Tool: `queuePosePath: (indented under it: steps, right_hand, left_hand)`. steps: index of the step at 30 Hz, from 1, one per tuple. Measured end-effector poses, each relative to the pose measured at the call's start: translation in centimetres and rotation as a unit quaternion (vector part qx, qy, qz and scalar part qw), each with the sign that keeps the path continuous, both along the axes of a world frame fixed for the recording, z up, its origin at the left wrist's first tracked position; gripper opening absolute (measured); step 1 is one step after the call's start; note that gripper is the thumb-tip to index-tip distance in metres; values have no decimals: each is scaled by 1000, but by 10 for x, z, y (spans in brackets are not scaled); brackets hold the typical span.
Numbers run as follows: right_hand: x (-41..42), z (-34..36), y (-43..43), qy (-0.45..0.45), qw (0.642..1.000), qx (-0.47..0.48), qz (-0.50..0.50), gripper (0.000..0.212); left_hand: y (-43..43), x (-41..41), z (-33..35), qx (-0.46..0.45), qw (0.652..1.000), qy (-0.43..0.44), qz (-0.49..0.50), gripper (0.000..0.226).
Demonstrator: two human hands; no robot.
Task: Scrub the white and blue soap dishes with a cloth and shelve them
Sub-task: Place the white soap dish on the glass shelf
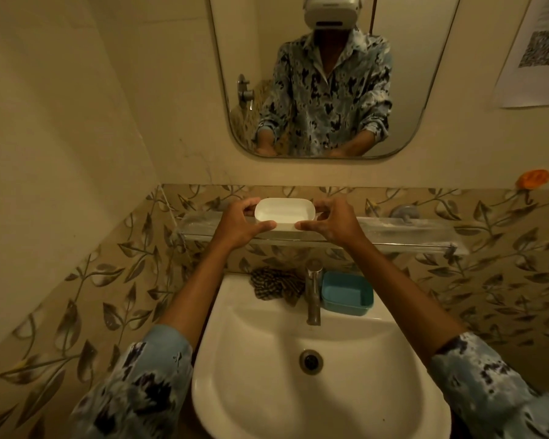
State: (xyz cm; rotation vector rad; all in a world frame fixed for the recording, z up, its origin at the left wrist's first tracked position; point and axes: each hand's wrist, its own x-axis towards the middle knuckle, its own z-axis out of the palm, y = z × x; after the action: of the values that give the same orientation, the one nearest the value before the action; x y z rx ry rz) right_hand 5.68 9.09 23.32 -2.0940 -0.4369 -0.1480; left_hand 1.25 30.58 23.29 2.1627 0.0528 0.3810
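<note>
Leaf-patterned tiles run behind the white sink (298, 403), with a clear glass shelf (403, 231) under the mirror (222, 74). You've got the white soap dish (284, 213) at that shelf, left hand (240, 224) and right hand (332, 223) each pinching an end. Blue soap dish (346, 293) sits on the sink rim right of the faucet (313, 291), checkered cloth (274, 283) bunched on its left.

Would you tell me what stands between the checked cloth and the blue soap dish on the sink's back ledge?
In the head view, the metal tap stands between the checked cloth and the blue soap dish.
</note>
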Motion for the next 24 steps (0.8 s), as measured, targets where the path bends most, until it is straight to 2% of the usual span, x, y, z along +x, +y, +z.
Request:
queuePosePath:
  steps: [14, 24]
  right_hand:
    - [3, -13, 1, 55, 997, -37, 28, 57]
    - [3, -14, 5, 69, 997, -38, 12, 61]
  left_hand:
    - [10, 5, -12, 45, 996, 72, -24, 69]
    - [9, 3, -13, 42, 997, 68, -20, 69]
